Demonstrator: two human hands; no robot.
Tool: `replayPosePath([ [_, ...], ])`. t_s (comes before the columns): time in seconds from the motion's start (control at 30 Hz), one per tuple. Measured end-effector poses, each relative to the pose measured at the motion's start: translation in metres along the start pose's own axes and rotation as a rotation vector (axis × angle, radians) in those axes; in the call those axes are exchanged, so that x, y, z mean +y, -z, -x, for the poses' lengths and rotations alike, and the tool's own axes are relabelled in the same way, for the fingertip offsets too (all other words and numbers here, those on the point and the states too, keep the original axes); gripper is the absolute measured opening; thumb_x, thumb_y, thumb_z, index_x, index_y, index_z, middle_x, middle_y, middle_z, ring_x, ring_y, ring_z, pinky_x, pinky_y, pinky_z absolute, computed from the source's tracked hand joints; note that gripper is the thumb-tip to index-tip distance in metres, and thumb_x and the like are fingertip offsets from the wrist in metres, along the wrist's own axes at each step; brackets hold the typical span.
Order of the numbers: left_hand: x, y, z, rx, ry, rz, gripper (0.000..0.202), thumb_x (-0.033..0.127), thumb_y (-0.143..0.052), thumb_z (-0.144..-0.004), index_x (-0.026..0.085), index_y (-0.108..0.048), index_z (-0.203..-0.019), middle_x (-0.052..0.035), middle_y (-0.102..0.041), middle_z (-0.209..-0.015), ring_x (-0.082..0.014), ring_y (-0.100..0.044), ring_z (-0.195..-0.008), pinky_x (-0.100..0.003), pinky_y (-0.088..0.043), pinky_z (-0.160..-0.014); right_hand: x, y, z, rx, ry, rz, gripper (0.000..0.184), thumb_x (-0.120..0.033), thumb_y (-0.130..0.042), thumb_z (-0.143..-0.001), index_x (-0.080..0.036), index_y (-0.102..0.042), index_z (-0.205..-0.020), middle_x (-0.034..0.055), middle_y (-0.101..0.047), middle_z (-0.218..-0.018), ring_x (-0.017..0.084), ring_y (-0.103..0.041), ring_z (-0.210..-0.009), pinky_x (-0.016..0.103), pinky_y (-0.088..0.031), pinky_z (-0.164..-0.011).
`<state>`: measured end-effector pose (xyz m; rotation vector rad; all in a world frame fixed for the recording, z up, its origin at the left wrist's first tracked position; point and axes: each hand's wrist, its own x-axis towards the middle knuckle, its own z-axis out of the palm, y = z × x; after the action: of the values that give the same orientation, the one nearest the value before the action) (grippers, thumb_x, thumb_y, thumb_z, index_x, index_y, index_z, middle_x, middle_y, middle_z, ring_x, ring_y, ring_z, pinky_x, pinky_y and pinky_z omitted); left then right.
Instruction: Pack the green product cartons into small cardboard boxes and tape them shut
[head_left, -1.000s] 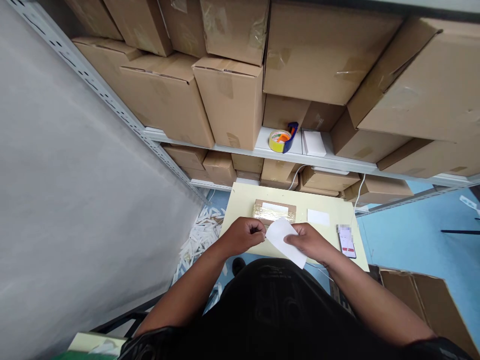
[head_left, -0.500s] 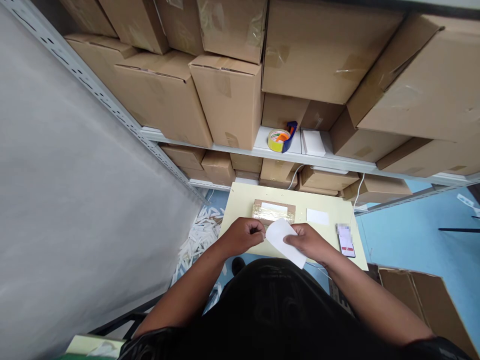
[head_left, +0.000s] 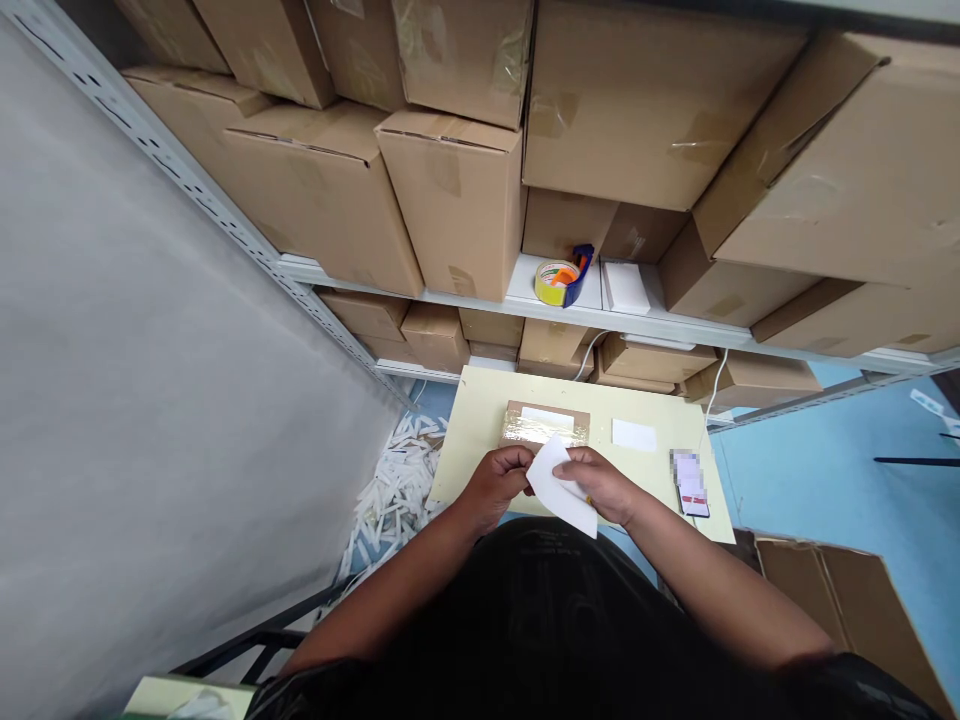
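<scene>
A small white sheet (head_left: 561, 497), like a label, is bent between my hands in front of my body. My right hand (head_left: 604, 484) grips its right side, thumb on top. At the sheet's left edge, my left hand (head_left: 499, 487) is closed with fingertips pinched against it; the exact contact is partly hidden. Just beyond them a brown cardboard box (head_left: 513, 422), wrapped in clear tape with a white label (head_left: 547, 418) on top, lies on the pale yellow table (head_left: 480, 400). The sheet and hands cover its near edge.
Another white sheet (head_left: 634, 435) and a phone (head_left: 690, 480) lie on the table's right side. A tape dispenser (head_left: 556, 283) sits on the shelf beside a white stack (head_left: 625, 288). Cardboard boxes (head_left: 457, 210) fill the shelves. Paper strips (head_left: 397, 480) litter the floor at left.
My left hand has turned and moved slightly right, against the sheet's edge. My right hand and the sheet have shifted a little left, and the sheet is bent differently.
</scene>
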<state>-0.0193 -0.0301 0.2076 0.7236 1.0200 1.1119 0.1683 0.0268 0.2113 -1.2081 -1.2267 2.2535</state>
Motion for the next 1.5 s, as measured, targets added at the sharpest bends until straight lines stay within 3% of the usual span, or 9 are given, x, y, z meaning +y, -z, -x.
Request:
replayPosePath([
  [0.1, -0.006, -0.002, -0.001, 0.014, -0.055, 0.033, 0.01, 0.022, -0.07, -0.068, 0.016, -0.062, -0.065, 0.0023, -0.058, -0.061, -0.0102, -0.051, -0.06, -0.024, -0.042, -0.063, 0.004, -0.008, -0.011, 0.083, 0.087, 0.08, 0.039, -0.052, -0.073, -0.077, -0.017, -0.067, -0.092, 0.0028, -0.068, -0.077, 0.017, -0.061, -0.068, 0.03, -0.048, -0.069],
  [0.27, -0.004, -0.002, -0.002, 0.097, -0.157, 0.009, 0.009, 0.022, -0.064, -0.072, 0.018, -0.06, -0.065, 0.0014, -0.059, -0.065, -0.0122, -0.054, -0.065, -0.027, -0.044, -0.068, 0.001, -0.014, -0.014, 0.445, 0.442, 0.495, 0.037, -0.056, -0.073, -0.078, -0.023, -0.061, -0.089, 0.0024, -0.062, -0.089, 0.018, -0.057, -0.082, 0.032, -0.048, -0.078],
  [0.47, -0.001, -0.002, -0.001, 0.161, -0.19, -0.137, 0.013, 0.026, -0.062, -0.076, 0.019, -0.059, -0.066, 0.002, -0.058, -0.066, -0.0136, -0.054, -0.067, -0.027, -0.045, -0.069, -0.006, -0.024, 0.001, 0.104, 0.418, 0.358, 0.037, -0.058, -0.058, -0.093, -0.021, -0.063, -0.09, 0.0023, -0.065, -0.08, 0.018, -0.06, -0.079, 0.032, -0.049, -0.077],
  [0.77, -0.011, 0.008, 0.001, 0.217, -0.11, -0.315, 0.014, 0.03, -0.061, -0.074, 0.019, -0.06, -0.067, 0.0025, -0.055, -0.064, -0.0134, -0.05, -0.066, -0.024, -0.04, -0.065, 0.0, -0.032, -0.008, 0.355, 0.429, 0.466, 0.019, -0.037, -0.058, -0.09, -0.022, -0.064, -0.08, -0.0005, -0.064, -0.071, 0.016, -0.06, -0.069, 0.028, -0.047, -0.067],
  [0.9, -0.025, 0.049, 0.007, 0.304, -0.026, -0.374, 0.013, 0.031, -0.06, -0.069, 0.019, -0.057, -0.064, 0.0057, -0.048, -0.059, -0.0116, -0.042, -0.059, -0.023, -0.031, -0.059, 0.0, -0.024, -0.012, 0.418, 0.373, 0.373, 0.017, -0.035, -0.059, -0.087, -0.022, -0.062, -0.078, -0.0007, -0.064, -0.068, 0.017, -0.062, -0.066, 0.029, -0.048, -0.066],
  [1.03, -0.04, 0.125, 0.03, 0.385, 0.064, -0.724, 0.016, 0.03, -0.059, -0.068, 0.019, -0.053, -0.058, 0.0054, -0.044, -0.055, -0.0126, -0.043, -0.06, -0.024, -0.029, -0.059, 0.003, -0.021, -0.018, 0.441, 0.287, 0.294, 0.02, -0.04, -0.061, -0.085, -0.021, -0.061, -0.079, -0.0004, -0.065, -0.064, 0.018, -0.064, -0.064, 0.03, -0.048, -0.066],
  [1.27, -0.056, 0.251, 0.078, 0.559, 0.462, -1.292, 0.026, 0.036, -0.05, -0.085, 0.02, -0.067, -0.073, -0.005, -0.07, -0.075, -0.0218, -0.065, -0.078, -0.027, -0.041, -0.068, 0.005, -0.031, -0.027, 0.47, 0.292, 0.204, 0.023, -0.044, -0.064, -0.083, -0.021, -0.061, -0.079, -0.0026, -0.061, -0.06, 0.016, -0.06, -0.059, 0.029, -0.046, -0.063],
  [1.4, -0.051, 0.276, 0.085, 0.562, 0.588, -1.585, 0.038, 0.033, -0.04, -0.092, 0.015, -0.072, -0.099, -0.0192, -0.074, -0.103, -0.0329, -0.069, -0.098, -0.037, -0.048, -0.077, 0.008, -0.037, -0.031, 0.508, 0.294, 0.194, 0.021, -0.042, -0.065, -0.081, -0.022, -0.061, -0.077, -0.0034, -0.06, -0.062, 0.015, -0.056, -0.058, 0.027, -0.045, -0.06],
  [1.5, -0.039, 0.266, 0.076, 0.622, 0.503, -1.676, 0.043, 0.032, -0.038, -0.095, 0.009, -0.067, -0.118, -0.0222, -0.072, -0.109, -0.0354, -0.069, -0.099, -0.042, -0.05, -0.081, 0.013, -0.045, -0.034, 0.523, 0.286, 0.187, 0.021, -0.042, -0.065, -0.081, -0.022, -0.061, -0.077, -0.0038, -0.059, -0.062, 0.014, -0.055, -0.058, 0.027, -0.043, -0.058],
])
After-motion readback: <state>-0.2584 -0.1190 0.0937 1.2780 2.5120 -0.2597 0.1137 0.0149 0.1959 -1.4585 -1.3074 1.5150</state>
